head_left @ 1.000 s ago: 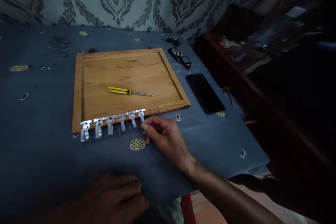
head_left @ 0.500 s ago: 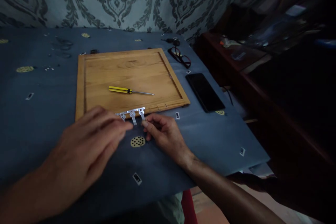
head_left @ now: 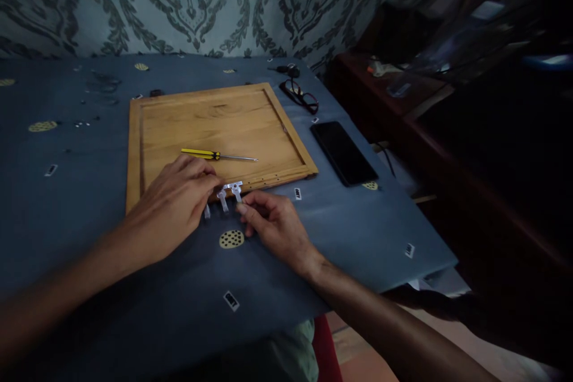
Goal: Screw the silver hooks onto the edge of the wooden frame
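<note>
A blue-covered table (head_left: 358,250) bears a framed wooden panel (head_left: 219,122) — dark-rimmed glasses (head_left: 302,95) and a black phone (head_left: 344,153) to its right.

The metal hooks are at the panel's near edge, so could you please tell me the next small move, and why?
Probably press the metal hooks gently against the wooden panel with the left hand: its fingers reach over the row, the right hand has its fingers at the rightmost hook's lower end, and the screwdriver lies on the panel.

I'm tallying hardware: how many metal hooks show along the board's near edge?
3: one hook at the right hand, a second hook left of that, and a third hook partly hidden by the left hand, which may cover more.
</note>
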Tool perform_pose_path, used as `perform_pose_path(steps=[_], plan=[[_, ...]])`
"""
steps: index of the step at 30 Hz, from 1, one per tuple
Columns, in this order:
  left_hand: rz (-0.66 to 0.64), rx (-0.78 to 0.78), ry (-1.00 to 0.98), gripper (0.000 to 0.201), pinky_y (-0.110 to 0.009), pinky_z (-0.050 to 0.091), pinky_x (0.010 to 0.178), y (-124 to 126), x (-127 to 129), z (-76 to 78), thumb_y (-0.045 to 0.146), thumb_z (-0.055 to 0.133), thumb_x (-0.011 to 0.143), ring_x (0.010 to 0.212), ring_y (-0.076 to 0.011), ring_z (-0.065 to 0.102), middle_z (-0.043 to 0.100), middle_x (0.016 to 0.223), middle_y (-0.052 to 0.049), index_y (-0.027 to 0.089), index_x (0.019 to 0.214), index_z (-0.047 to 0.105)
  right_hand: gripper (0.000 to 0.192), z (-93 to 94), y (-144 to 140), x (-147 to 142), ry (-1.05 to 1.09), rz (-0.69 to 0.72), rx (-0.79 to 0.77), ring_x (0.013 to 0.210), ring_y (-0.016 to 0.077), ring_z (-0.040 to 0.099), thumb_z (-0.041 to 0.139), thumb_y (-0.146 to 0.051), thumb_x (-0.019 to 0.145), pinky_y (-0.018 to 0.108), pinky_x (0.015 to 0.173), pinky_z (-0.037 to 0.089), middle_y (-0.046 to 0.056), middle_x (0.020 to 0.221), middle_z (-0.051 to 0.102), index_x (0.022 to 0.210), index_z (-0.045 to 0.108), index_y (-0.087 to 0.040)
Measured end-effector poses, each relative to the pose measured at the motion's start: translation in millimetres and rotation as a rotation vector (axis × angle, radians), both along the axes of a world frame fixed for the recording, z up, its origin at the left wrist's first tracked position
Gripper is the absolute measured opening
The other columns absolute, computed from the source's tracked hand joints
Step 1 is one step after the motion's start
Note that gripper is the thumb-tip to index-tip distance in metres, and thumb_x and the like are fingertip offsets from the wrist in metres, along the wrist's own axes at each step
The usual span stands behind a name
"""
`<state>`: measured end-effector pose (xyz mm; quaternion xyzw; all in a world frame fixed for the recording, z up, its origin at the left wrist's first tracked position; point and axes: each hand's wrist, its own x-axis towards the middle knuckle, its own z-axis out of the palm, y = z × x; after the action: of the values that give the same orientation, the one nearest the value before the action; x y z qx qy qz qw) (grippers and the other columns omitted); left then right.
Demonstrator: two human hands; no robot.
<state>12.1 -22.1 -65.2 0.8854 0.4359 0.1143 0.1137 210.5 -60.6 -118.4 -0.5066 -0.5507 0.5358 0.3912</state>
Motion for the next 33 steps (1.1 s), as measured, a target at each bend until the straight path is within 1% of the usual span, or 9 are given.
perform_pose_path(steps=[3,6,9,13,19,26,31,33], plan=[[-0.007,-0.030,-0.010,0.040,-0.049,0.051,0.096,2.5,0.0,-1.5,0.019,0.034,0.101,0.111,-0.0263,0.056,0.067,0.115,-0.009,0.018,0.103,0.074,0.024,-0.1,-0.1,0.4,0.002,0.009,0.011,0.050,0.0101,0.058,0.066,-0.041,0.089,0.023,0.053,0.044,-0.004,0.064,0.060,0.077,0.062,-0.021],[-0.017,-0.034,-0.026,0.038,-0.047,0.051,0.097,3.4,0.0,-3.6,0.017,0.036,0.100,0.111,-0.0251,0.056,0.067,0.113,-0.007,0.020,0.103,0.074,0.023,-0.4,0.3,0.3,0.006,0.014,0.016,0.050,0.0105,0.058,0.065,-0.041,0.089,0.023,0.053,0.044,-0.004,0.062,0.059,0.078,0.061,-0.021],[-0.024,-0.022,-0.037,0.038,-0.045,0.050,0.097,3.8,-0.1,-5.3,0.016,0.037,0.100,0.109,-0.0238,0.057,0.068,0.111,-0.007,0.020,0.101,0.074,0.028,-0.1,0.9,0.1,0.008,0.007,0.005,0.049,0.0105,0.058,0.067,-0.047,0.088,0.023,0.052,0.044,-0.004,0.062,0.059,0.078,0.061,-0.021],[-0.034,-0.018,-0.035,0.038,-0.047,0.049,0.096,4.6,0.0,-6.1,0.017,0.037,0.100,0.110,-0.0248,0.057,0.069,0.111,-0.007,0.019,0.099,0.075,0.033,0.9,1.1,-0.1,0.005,0.009,-0.004,0.049,0.0098,0.057,0.069,-0.051,0.087,0.023,0.052,0.043,-0.004,0.064,0.060,0.076,0.061,-0.021],[-0.044,-0.031,-0.008,0.039,-0.050,0.049,0.096,5.9,0.1,-4.1,0.017,0.035,0.099,0.107,-0.0269,0.057,0.068,0.109,-0.008,0.019,0.098,0.074,0.030,1.3,1.1,-0.1,0.020,0.007,0.003,0.049,0.0096,0.056,0.069,-0.048,0.087,0.023,0.051,0.043,-0.004,0.065,0.060,0.077,0.061,-0.021],[-0.042,-0.014,0.012,0.038,-0.050,0.049,0.098,5.6,-1.1,-3.9,0.018,0.036,0.099,0.110,-0.0269,0.058,0.069,0.113,-0.008,0.019,0.097,0.074,0.028,3.3,1.1,0.2,0.008,0.004,-0.004,0.049,0.0098,0.057,0.069,-0.044,0.088,0.023,0.051,0.044,-0.005,0.060,0.059,0.074,0.061,-0.021],[-0.034,-0.002,-0.015,0.038,-0.050,0.049,0.098,6.1,-2.4,-4.5,0.020,0.036,0.101,0.114,-0.0276,0.058,0.068,0.115,-0.008,0.020,0.100,0.074,0.026,2.3,0.7,0.6,0.027,0.004,0.001,0.049,0.0097,0.056,0.070,-0.044,0.088,0.023,0.052,0.044,-0.005,0.061,0.059,0.076,0.062,-0.021],[-0.032,0.001,-0.037,0.039,-0.049,0.049,0.098,5.5,-2.6,-2.9,0.024,0.035,0.102,0.113,-0.0270,0.058,0.068,0.116,-0.008,0.022,0.105,0.074,0.026,1.4,0.6,0.7,0.034,0.009,-0.004,0.049,0.0094,0.056,0.069,-0.043,0.087,0.023,0.051,0.043,-0.004,0.063,0.059,0.076,0.061,-0.021]])
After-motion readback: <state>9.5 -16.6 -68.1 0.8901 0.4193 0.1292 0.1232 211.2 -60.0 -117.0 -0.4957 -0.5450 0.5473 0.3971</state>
